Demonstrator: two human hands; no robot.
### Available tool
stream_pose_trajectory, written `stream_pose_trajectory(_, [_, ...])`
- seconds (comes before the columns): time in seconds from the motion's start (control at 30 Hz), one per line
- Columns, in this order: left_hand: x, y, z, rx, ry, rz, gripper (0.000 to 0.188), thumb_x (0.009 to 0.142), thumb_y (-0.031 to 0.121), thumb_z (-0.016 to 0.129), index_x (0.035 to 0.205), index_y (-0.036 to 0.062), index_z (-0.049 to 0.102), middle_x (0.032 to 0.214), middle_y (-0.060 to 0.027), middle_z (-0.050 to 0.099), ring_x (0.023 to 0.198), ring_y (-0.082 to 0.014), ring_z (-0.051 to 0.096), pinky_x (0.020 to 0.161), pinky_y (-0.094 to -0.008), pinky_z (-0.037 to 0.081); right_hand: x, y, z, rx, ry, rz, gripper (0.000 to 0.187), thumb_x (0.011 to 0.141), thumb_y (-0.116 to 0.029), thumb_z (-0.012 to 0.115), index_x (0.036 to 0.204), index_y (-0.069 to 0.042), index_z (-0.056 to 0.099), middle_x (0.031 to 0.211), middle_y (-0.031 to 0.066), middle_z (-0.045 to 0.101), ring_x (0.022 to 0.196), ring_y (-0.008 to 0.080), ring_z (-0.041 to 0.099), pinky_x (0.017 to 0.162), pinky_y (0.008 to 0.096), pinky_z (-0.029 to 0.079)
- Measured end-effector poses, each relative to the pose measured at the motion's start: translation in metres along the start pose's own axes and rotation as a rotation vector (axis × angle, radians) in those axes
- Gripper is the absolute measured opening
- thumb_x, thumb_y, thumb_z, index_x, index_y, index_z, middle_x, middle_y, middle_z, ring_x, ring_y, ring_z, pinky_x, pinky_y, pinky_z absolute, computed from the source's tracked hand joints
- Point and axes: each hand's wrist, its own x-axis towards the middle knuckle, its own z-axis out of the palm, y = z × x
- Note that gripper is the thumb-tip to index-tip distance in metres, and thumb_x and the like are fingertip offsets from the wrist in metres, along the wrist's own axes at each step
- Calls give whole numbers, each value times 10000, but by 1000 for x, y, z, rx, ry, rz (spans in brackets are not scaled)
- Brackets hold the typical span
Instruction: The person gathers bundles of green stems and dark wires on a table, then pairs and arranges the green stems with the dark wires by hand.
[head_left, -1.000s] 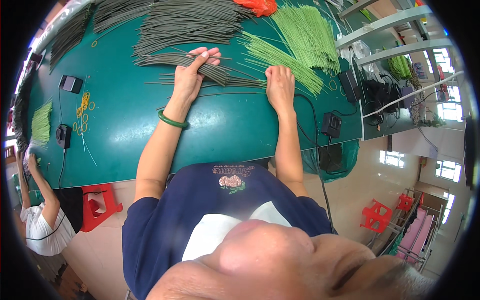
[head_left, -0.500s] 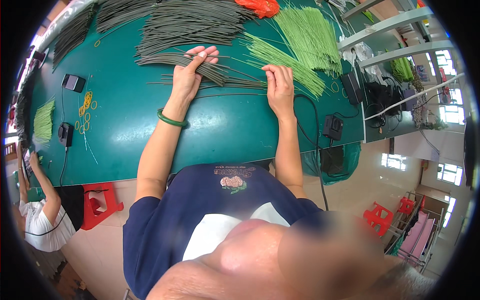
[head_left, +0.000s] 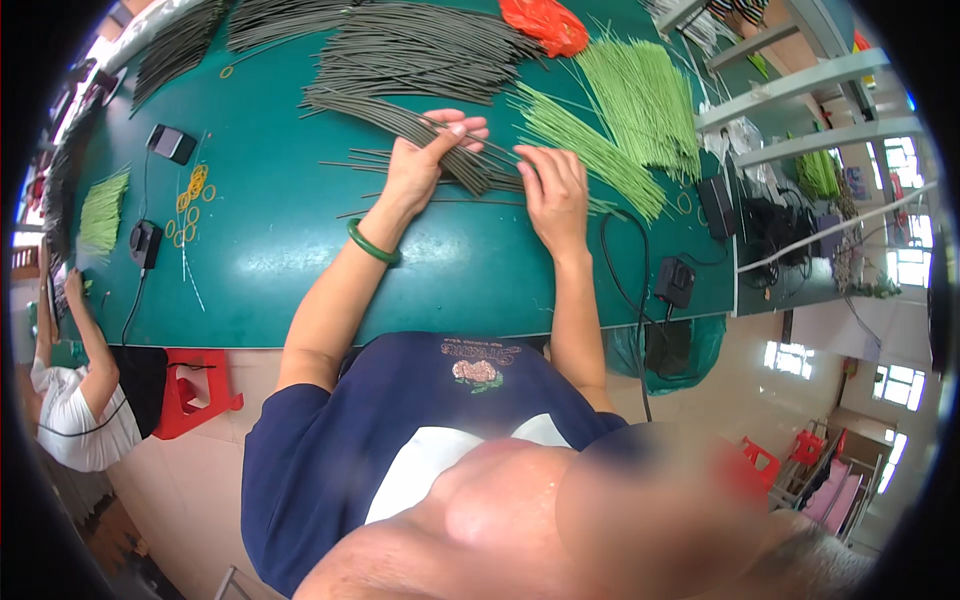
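Note:
My left hand (head_left: 415, 175), with a green bangle (head_left: 373, 242) on its wrist, is closed around a bundle of thin dark stems (head_left: 385, 115). The thumb lies across the bundle, which slants down to the right. My right hand (head_left: 555, 195) is just right of it, thumb and fingers pinched at the tip of a single dark stem (head_left: 495, 146). A few loose dark stems (head_left: 350, 163) lie on the table beneath and beside my hands.
Beyond my hands lies a large pile of dark stems (head_left: 420, 50), with light green stems (head_left: 640, 105) to its right and a red plastic bag (head_left: 545, 25) behind. Yellow rubber bands (head_left: 190, 195) and small black devices (head_left: 145, 243) rest on the green table (head_left: 270, 290). A person (head_left: 85, 400) works at far left.
The view has shifted a little. My left hand has come closer to my right hand, and the bundle in it slants more steeply. My right hand has dropped slightly towards me.

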Motion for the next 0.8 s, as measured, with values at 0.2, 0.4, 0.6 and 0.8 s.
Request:
stream_pose_trajectory(0.2, [-1, 21, -11, -27, 137, 68, 267, 1011, 17, 615, 1258, -57, 548, 1268, -262, 662, 1133, -331, 697, 962, -410, 619, -16, 14, -33, -45, -136, 298, 306, 1035, -156, 570, 1327, -91, 634, 1037, 93, 698, 1018, 308, 628, 901, 429, 486])
stream_pose_trajectory(0.4, [-9, -7, 10, 29, -4, -67, 313, 984, 39, 667, 1253, -74, 554, 1217, -257, 689, 1095, -324, 716, 920, -413, 632, -3, -6, 2, 172, -134, 187, 188, 1010, -110, 601, 1172, -62, 685, 1025, 115, 689, 993, 322, 635, 869, 425, 509])
stream_pose_trajectory(0.6, [7, 7, -15, 20, 162, 92, 277, 1019, 98, 638, 1224, -53, 529, 1204, -295, 673, 1061, -379, 718, 910, -480, 632, -9, 19, -12, 167, 49, 393, 116, 983, -116, 642, 1049, -53, 712, 1003, 119, 715, 965, 329, 650, 845, 420, 518])
stream_pose_trajectory(0.8, [12, 12, -36, -60, 357, 165, 277, 1063, 156, 582, 1243, -15, 459, 1063, -232, 654, 1013, -402, 711, 897, -520, 635, -27, 42, -18, 155, -160, 425, 122, 965, -119, 654, 1020, -64, 749, 1021, 102, 731, 1001, 325, 656, 875, 385, 528])
